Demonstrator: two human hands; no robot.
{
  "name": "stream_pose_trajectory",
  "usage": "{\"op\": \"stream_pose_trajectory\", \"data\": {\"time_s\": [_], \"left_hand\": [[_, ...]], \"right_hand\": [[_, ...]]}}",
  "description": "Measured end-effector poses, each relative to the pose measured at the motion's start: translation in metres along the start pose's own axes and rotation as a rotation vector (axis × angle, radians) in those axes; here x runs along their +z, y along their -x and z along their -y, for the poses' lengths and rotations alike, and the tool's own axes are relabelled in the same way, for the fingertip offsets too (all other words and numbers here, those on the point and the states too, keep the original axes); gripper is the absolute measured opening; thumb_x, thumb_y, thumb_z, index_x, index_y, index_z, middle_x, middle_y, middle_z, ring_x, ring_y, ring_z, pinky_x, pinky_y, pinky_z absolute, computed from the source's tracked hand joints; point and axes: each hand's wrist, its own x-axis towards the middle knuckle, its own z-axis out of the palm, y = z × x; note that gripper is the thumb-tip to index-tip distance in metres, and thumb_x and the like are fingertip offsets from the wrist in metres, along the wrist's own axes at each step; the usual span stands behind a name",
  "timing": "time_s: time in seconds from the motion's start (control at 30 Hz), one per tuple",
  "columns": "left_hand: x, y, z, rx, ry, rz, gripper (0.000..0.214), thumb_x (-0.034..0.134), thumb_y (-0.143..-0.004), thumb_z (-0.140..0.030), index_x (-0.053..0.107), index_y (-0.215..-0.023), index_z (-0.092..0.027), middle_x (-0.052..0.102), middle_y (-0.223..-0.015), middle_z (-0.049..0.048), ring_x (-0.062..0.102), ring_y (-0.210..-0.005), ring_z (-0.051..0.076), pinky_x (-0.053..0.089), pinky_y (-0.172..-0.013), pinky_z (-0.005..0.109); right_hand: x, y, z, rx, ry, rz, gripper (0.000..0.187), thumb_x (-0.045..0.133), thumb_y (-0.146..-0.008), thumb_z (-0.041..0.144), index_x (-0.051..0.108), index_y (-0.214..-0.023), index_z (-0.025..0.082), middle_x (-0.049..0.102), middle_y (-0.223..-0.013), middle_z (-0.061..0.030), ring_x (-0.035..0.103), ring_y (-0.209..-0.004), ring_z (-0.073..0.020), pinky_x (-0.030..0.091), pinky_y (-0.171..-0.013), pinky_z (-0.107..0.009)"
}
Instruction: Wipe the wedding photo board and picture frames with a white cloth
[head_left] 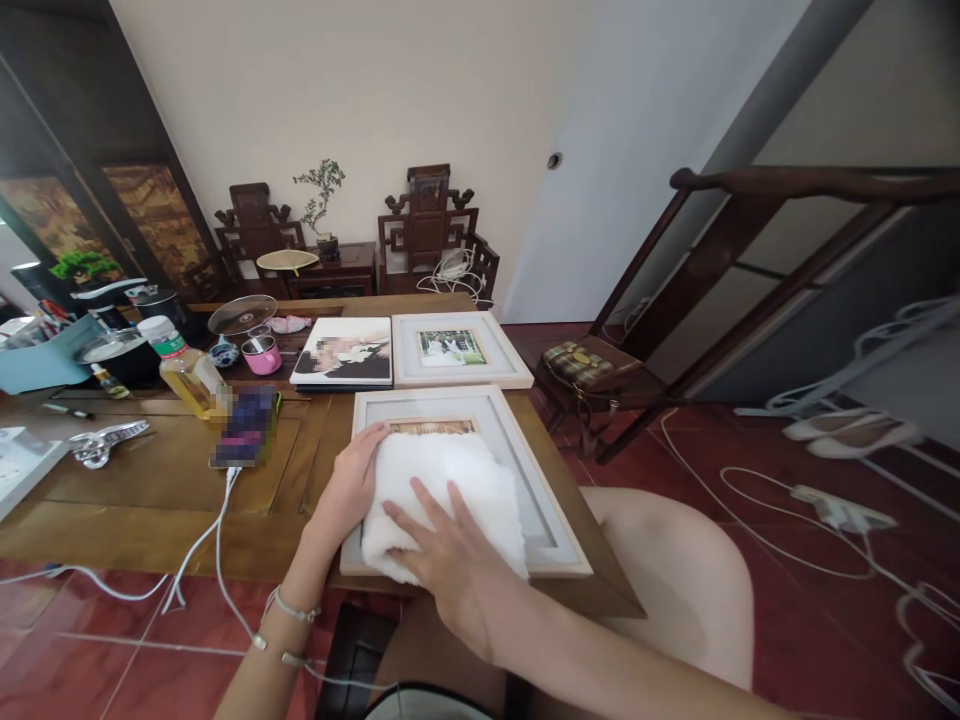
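A light wood picture frame [546, 480] lies flat at the table's near right corner. A folded white towel [480, 475] covers much of its glass and most of the picture inside. My right hand [454, 560] rests on the towel, fingers spread and pressed flat, with the thumb by a fold. At the frame's left side, my left hand [354, 485] grips the edge, its fingertips reaching onto the top beside the towel. Just behind are a second framed photo [461, 375] and a photo album [345, 370] with a white and black cover.
On the wooden table [300, 540] stand a bottle of yellow liquid [191, 375], a plugged-in phone [247, 425], a pink cup [261, 355] and a clear hair claw [109, 443]. A white chair [675, 560] touches the right corner; cables and a power strip [844, 510] lie on the floor.
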Motion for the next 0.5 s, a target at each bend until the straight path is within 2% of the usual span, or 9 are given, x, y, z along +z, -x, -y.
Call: {"op": "stream_pose_trajectory", "data": {"time_s": [0.13, 0.37, 0.43, 0.5], "left_hand": [[0.001, 0.002, 0.002, 0.005, -0.067, 0.048, 0.053, 0.031, -0.081, 0.001, 0.053, -0.125, -0.018, 0.048, -0.139, 0.0101, 0.046, -0.128, 0.021, 0.035, -0.109, 0.044], [0.005, 0.002, 0.005, -0.011, -0.081, 0.029, 0.056, 0.033, -0.076, 0.004, 0.055, -0.122, -0.019, 0.05, -0.137, 0.0102, 0.046, -0.128, 0.022, 0.034, -0.109, 0.047], [0.005, 0.001, 0.004, -0.015, -0.084, 0.032, 0.054, 0.034, -0.077, 0.004, 0.056, -0.121, -0.018, 0.05, -0.137, 0.0105, 0.045, -0.129, 0.022, 0.033, -0.11, 0.046], [0.005, 0.0, 0.001, -0.005, -0.068, 0.031, 0.051, 0.034, -0.078, 0.002, 0.056, -0.121, -0.016, 0.051, -0.136, 0.0117, 0.046, -0.128, 0.021, 0.034, -0.11, 0.043]], "right_hand": [[0.01, 0.03, -0.014, 0.087, 0.016, -0.124, 0.054, 0.046, -0.075, 0.005, 0.059, -0.125, 0.022, 0.03, -0.15, -0.0054, 0.012, -0.139, -0.0389, 0.011, -0.107, -0.069], [0.017, 0.1, -0.062, 0.27, 0.157, -0.322, 0.057, 0.042, -0.06, -0.004, 0.072, -0.097, 0.027, 0.044, -0.142, 0.0013, 0.024, -0.138, -0.0314, 0.018, -0.109, -0.062], [0.017, 0.107, -0.067, 0.286, 0.164, -0.33, 0.057, 0.04, -0.058, -0.004, 0.072, -0.095, 0.026, 0.043, -0.143, 0.0015, 0.023, -0.138, -0.0311, 0.019, -0.109, -0.062], [0.017, 0.104, -0.065, 0.272, 0.146, -0.296, 0.061, 0.04, -0.057, -0.004, 0.071, -0.101, 0.025, 0.04, -0.145, 0.0003, 0.019, -0.139, -0.0319, 0.018, -0.108, -0.063]]}}
